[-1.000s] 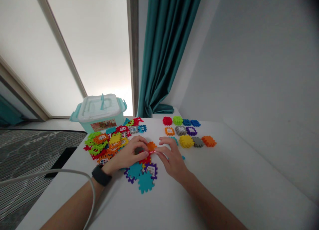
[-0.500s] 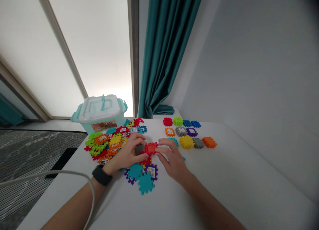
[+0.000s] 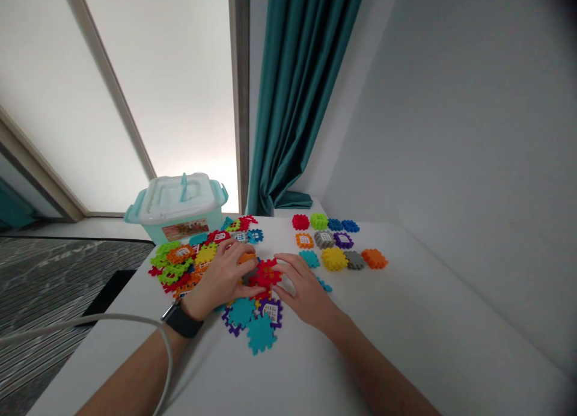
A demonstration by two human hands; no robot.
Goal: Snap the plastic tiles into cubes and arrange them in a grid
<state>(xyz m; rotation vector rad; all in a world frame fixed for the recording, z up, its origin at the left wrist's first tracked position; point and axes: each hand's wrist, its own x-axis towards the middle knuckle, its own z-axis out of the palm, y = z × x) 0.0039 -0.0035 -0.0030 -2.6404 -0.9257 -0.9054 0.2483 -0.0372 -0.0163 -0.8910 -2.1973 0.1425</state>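
Between my hands is a red interlocking plastic tile [image 3: 267,274] with notched edges, just above other tiles on the table. My left hand [image 3: 223,273] curves round its left side, thumb at the lower edge and fingers at the upper. A grey tile [image 3: 247,276] and an orange tile [image 3: 246,258] show partly under the left fingers. On the right side, my right hand [image 3: 303,288] grips the red tile between thumb and fingers. Nearer to me lie turquoise tiles [image 3: 261,334] and a purple window tile [image 3: 271,311].
A mixed heap of tiles [image 3: 174,263] spreads at the left. Tiles sorted by colour stand in rows at the right, including a yellow stack [image 3: 334,259] and an orange stack [image 3: 374,258]. A lidded turquoise box [image 3: 180,208] stands behind. A pale cable [image 3: 112,317] crosses my left forearm.
The red tile has turned and shifted slightly left; the orange seen at its middle now shows less. An orange tile has come into view by my left fingers. Both hands stay close around the tile.
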